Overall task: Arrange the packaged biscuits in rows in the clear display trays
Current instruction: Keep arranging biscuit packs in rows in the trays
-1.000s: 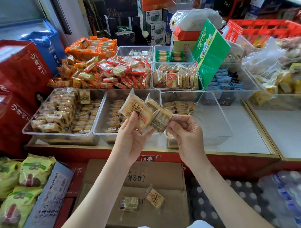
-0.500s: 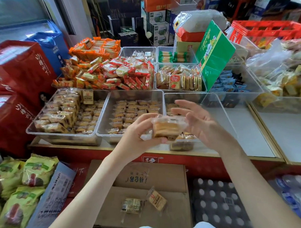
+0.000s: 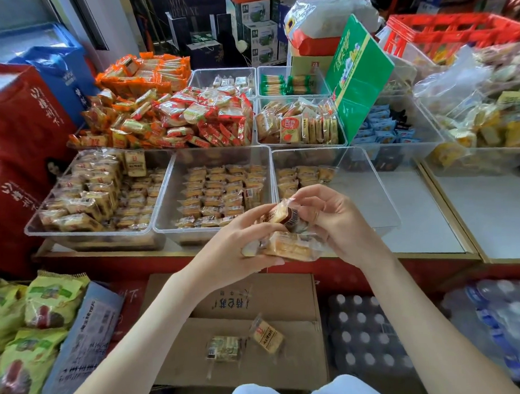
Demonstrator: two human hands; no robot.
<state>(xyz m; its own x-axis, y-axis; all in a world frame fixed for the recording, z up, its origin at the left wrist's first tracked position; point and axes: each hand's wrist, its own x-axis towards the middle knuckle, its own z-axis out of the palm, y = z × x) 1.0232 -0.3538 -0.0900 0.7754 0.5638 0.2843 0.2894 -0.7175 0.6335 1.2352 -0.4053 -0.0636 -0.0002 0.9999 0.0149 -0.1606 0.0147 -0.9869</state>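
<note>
Packaged biscuits (image 3: 266, 337) lie nearest the person, two loose packets on a cardboard box (image 3: 256, 300) below the grip. In the grip itself, the left hand (image 3: 234, 250) curls round the lower packet (image 3: 290, 248) from underneath, and the right hand (image 3: 336, 223) pinches the upper packet (image 3: 280, 215) just above it, over the counter's front edge. Directly beyond the grip, the part-filled tray (image 3: 367, 193) holds only a short block of packets in its far left corner, with most of its floor bare. Beyond and to the left, the middle tray (image 3: 177, 233) looks filled in neat rows, and the far-left tray (image 3: 48, 238) is heaped. Judging by this, the work is roughly two-thirds done.
</note>
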